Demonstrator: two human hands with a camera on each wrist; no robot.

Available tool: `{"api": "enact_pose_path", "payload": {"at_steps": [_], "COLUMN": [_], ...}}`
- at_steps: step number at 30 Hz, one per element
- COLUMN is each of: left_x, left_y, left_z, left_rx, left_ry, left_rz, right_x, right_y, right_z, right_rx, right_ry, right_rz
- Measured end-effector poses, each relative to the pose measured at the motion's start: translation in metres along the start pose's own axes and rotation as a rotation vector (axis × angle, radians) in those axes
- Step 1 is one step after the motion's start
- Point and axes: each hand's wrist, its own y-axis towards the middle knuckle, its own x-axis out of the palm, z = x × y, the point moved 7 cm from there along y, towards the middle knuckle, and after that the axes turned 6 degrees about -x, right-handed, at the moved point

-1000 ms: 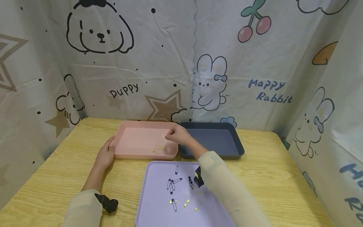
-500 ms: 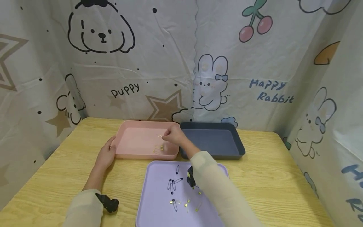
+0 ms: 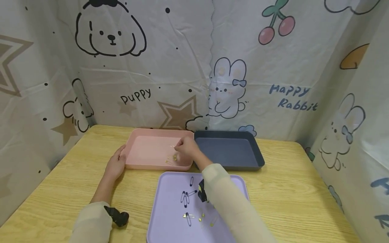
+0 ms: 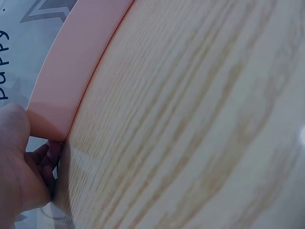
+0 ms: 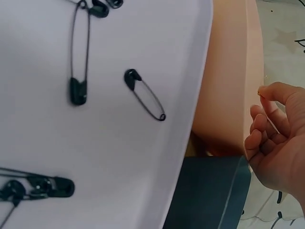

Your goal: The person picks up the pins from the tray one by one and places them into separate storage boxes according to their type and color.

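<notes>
Over the right part of the pink tray [image 3: 146, 146], my right hand [image 3: 187, 147] pinches a small gold safety pin [image 3: 172, 146] between thumb and forefinger. Only its gold tip shows in the right wrist view. Several gold safety pins [image 3: 175, 157] lie in the tray below that hand. At the tray's left side my left hand [image 3: 116, 163] grips the edge, thumb on the wall and fingers curled by the corner. Nearer me, the purple tray [image 3: 168, 233] bears black safety pins [image 3: 188, 220] and more gold safety pins [image 3: 212, 223], partly hidden by the right sleeve.
A dark blue-grey tray [image 3: 226, 148] stands right against the pink one, with nothing visible inside. The trays rest on a wooden table [image 3: 288, 195]. A printed cloth [image 3: 182, 44] hangs behind and at both sides.
My right hand and forearm have shifted a little left over the pink tray, still pinching the gold safety pin. More of the purple tray's right edge shows. My left hand stays at the tray.
</notes>
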Motion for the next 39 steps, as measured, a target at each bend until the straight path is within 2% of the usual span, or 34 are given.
{"api": "enact_pose_path", "payload": {"at_steps": [8,22,39], "left_x": [-0.001,0.000,-0.001], "left_y": [-0.001,-0.002,-0.002], "left_z": [0.002,0.003,0.002], "left_rx": [0.002,0.010,-0.006], "left_ry": [-0.004,-0.010,-0.015], "left_rz": [0.008,0.018,0.023], "right_x": [0.000,0.002,0.001], "right_y": [0.000,-0.002,-0.003], "right_z": [0.009,0.014,0.013], "right_rx": [0.073,0.128,0.103], "right_ry": [-0.081,-0.121,-0.151], "right_rz": [0.030,0.064,0.154]}}
